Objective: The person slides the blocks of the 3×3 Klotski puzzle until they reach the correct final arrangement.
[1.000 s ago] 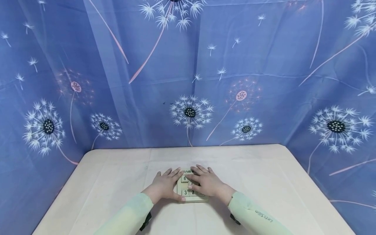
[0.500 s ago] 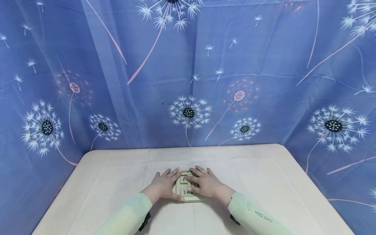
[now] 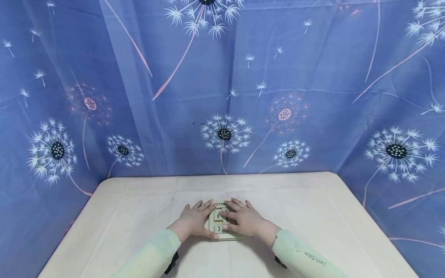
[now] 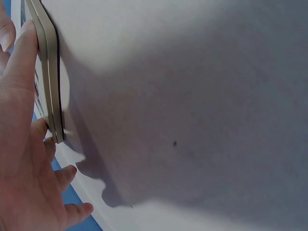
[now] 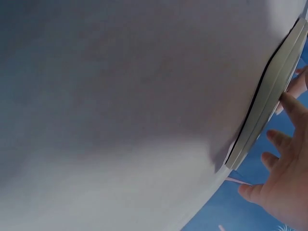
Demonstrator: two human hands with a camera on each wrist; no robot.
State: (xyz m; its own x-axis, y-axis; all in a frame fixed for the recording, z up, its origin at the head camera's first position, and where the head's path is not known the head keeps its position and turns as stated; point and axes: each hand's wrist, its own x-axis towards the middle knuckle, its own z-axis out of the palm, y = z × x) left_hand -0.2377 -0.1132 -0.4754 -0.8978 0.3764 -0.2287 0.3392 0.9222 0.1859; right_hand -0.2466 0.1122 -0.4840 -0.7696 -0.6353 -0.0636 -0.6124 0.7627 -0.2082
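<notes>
A pale green number sliding puzzle (image 3: 229, 236) lies flat on the table, with dark printed characters along its far edge. My left hand (image 3: 194, 219) rests at its left side, thumb on the near left corner and fingers stretched toward the far left corner. Over the right half spreads my right hand (image 3: 248, 221), its index fingertip at the tile 6 (image 3: 218, 217) and its thumb above the bottom row. Tile 3 (image 3: 218, 228) sits at the lower left, and tile 5 (image 3: 227, 220) shows between the right fingers. The right-hand tiles are mostly hidden. The left wrist view shows the left thumb (image 4: 25, 53) against the puzzle's edge.
The puzzle stands on a cream-coloured table (image 3: 139, 200). A blue dandelion-print curtain (image 3: 187, 127) hangs around its back and both sides. Pale green sleeves (image 3: 153, 251) cover the forearms, with black straps (image 3: 172, 263) beneath the wrists.
Tile 6 has slid toward me, closer to tile 3, and a tile above 5 now shows. My right index finger has moved slightly nearer with it. The left hand stays in place.
</notes>
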